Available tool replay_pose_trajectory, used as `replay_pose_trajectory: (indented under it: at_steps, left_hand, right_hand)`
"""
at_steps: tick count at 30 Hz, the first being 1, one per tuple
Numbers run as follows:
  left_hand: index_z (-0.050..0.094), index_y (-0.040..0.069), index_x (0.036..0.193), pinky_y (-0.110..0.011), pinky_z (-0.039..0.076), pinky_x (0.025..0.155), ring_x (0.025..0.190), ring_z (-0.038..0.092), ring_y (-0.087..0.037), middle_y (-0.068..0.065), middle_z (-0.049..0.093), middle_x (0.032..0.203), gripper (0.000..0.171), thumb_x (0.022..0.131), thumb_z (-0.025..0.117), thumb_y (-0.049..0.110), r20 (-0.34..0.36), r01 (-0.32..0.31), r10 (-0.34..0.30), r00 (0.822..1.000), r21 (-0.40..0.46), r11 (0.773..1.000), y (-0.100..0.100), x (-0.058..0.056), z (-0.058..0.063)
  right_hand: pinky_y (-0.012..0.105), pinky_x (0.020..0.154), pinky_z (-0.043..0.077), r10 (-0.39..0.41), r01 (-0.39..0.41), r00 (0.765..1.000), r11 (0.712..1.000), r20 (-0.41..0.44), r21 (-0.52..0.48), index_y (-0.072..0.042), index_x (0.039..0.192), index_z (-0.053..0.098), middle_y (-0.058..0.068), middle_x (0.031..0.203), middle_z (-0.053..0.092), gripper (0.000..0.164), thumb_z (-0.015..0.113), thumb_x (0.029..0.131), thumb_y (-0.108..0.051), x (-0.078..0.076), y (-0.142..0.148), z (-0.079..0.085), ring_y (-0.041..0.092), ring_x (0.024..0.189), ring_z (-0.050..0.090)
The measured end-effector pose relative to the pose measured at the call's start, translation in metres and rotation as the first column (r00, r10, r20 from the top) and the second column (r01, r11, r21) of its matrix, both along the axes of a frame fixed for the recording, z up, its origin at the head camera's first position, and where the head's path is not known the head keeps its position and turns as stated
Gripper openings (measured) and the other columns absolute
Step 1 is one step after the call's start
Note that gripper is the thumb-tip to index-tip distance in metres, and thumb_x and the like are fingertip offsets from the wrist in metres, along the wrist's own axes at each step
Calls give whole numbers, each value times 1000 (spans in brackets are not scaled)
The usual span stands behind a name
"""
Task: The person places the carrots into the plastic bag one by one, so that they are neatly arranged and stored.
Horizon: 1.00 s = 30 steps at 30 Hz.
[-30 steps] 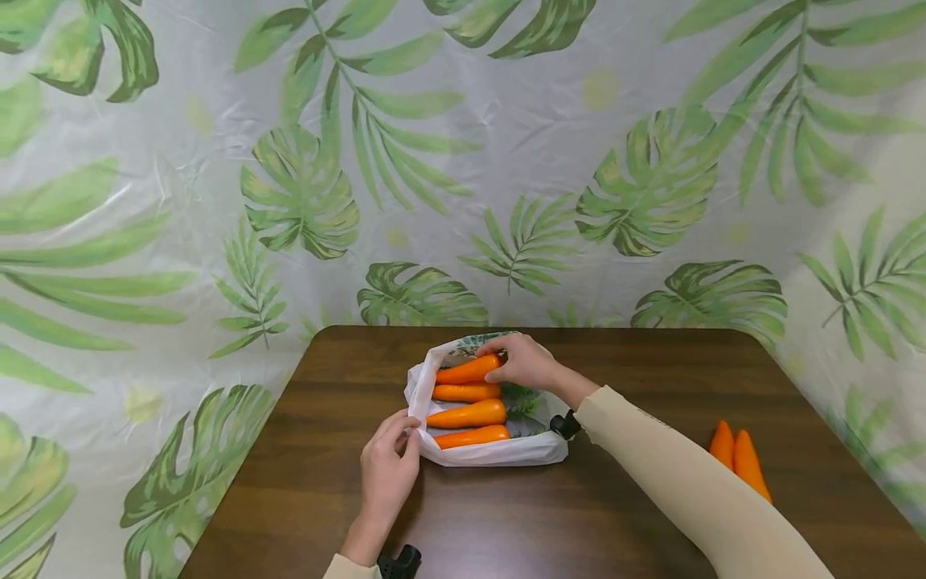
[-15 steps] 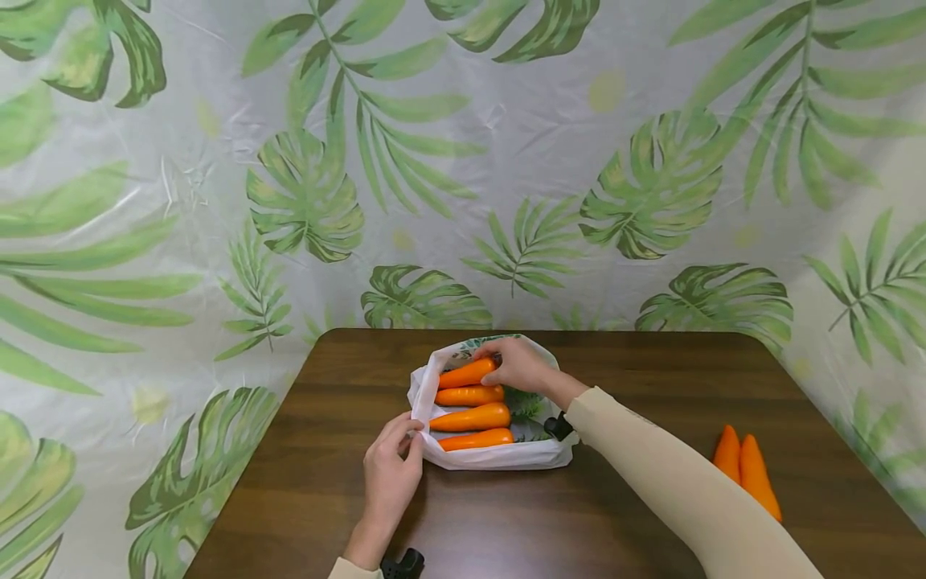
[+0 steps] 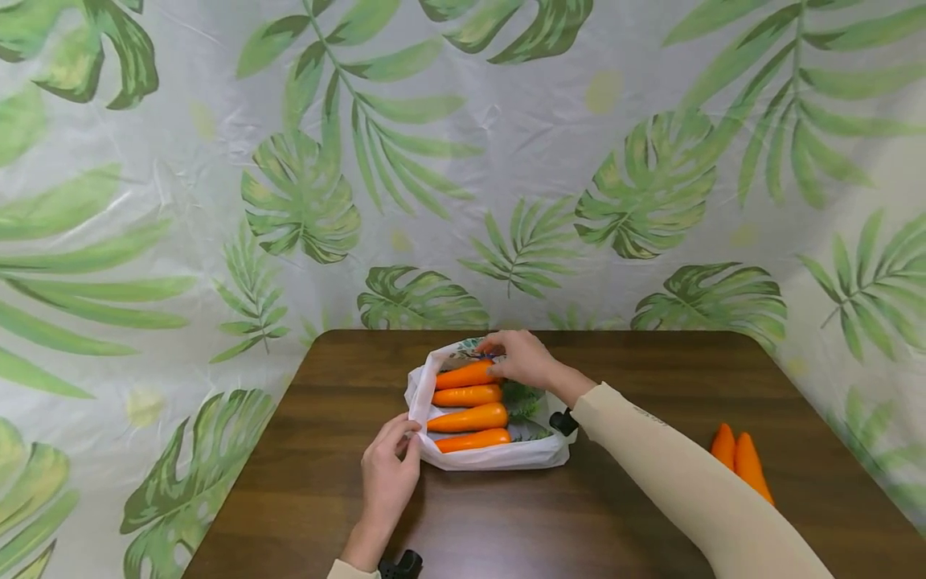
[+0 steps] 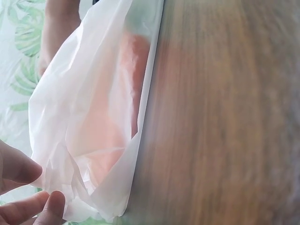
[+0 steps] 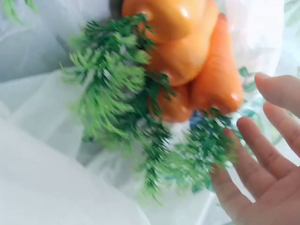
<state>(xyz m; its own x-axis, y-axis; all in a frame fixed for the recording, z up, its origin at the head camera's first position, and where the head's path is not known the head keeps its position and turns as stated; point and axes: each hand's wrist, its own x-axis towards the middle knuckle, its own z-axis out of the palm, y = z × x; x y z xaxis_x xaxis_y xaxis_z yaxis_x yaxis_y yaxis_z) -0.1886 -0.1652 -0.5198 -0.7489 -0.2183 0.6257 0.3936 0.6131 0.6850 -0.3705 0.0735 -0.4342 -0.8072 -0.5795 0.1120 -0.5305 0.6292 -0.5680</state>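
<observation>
A white plastic bag (image 3: 499, 461) lies on the table with its mouth spread, and several orange carrots with green leafy tops are inside, side by side. My left hand (image 3: 391, 470) pinches the bag's near left edge between thumb and fingertips; the left wrist view shows the thin plastic (image 4: 70, 117) there. Inside the bag, my right hand (image 3: 528, 362) hovers at the thick end of the farthest carrot (image 3: 463, 375). In the right wrist view its fingers (image 5: 253, 171) are spread, right by that carrot's (image 5: 218, 75) leaves (image 5: 206, 150), and grip nothing.
Two more carrots (image 3: 752, 466) lie on the right of the brown wooden table (image 3: 579, 515), partly behind the right sleeve (image 3: 673, 466). A leaf-patterned sheet (image 3: 535, 161) hangs behind the table's far edge. Black straps with small devices sit on both wrists.
The right hand has let go of the farthest carrot and risen slightly, its fingers parting from it. That carrot has settled a little lower in the bag. The left hand keeps its place.
</observation>
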Motion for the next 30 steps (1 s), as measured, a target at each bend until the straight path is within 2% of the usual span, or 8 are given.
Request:
replay_pose_trajectory:
  at_steps: [5, 11, 16, 21, 25, 30]
  left_hand:
    - [75, 6, 96, -39, 61, 79, 100, 69, -25, -11, 70, 116, 17, 85, 72, -6, 1, 0, 0, 1000, 1, 1000, -1, 0, 1]
    - [75, 7, 97, -37, 60, 80, 102, 69, -24, -9, 69, 117, 16, 86, 72, -5, 26, -4, 4, 1000, 4, 1000, -2, 0, 2]
    - [75, 6, 97, -38, 60, 80, 103, 69, -25, -10, 69, 117, 16, 86, 72, -5, 23, 2, -3, 1000, 10, 1000, -1, 0, 1]
    - [75, 6, 96, -38, 61, 79, 103, 69, -26, -11, 70, 116, 17, 85, 72, -7, -1, 7, -7, 1000, 8, 1000, 0, 1, 1]
    - [75, 5, 97, -39, 61, 79, 102, 69, -27, -12, 69, 116, 17, 85, 72, -7, -9, 13, -13, 1000, 10, 1000, 2, 1, 2]
    - [75, 6, 96, -39, 61, 79, 102, 69, -26, -12, 70, 116, 17, 85, 72, -7, 1, 9, -9, 1000, 8, 1000, 3, 2, 2]
  right_hand:
    - [47, 90, 53, 14, -14, 999, 1000, -30, -3, -15, 131, 67, 6, 130, 63, 41, 75, 91, -17, 5, 7, 18, 32, 114, 59]
    - [45, 89, 54, 22, -21, 997, 1000, -73, 12, -17, 128, 68, 6, 129, 65, 40, 77, 90, -23, 12, 16, 33, 28, 110, 60]
    - [42, 88, 54, 9, -5, 995, 999, -104, 41, -22, 125, 69, 0, 125, 66, 38, 78, 89, -30, 19, 27, 40, 21, 108, 60]
    - [42, 88, 55, 2, 4, 994, 998, -111, 55, -23, 126, 69, -4, 124, 65, 38, 78, 89, -25, 28, 40, 47, 20, 108, 59]
    - [43, 92, 53, -8, 11, 996, 999, -86, 45, -25, 128, 68, -6, 126, 63, 39, 77, 90, -27, 36, 53, 50, 21, 112, 58]
    - [43, 94, 52, -6, 11, 993, 999, -118, 45, -26, 128, 67, -7, 125, 62, 39, 77, 90, -30, 46, 66, 54, 20, 112, 59]
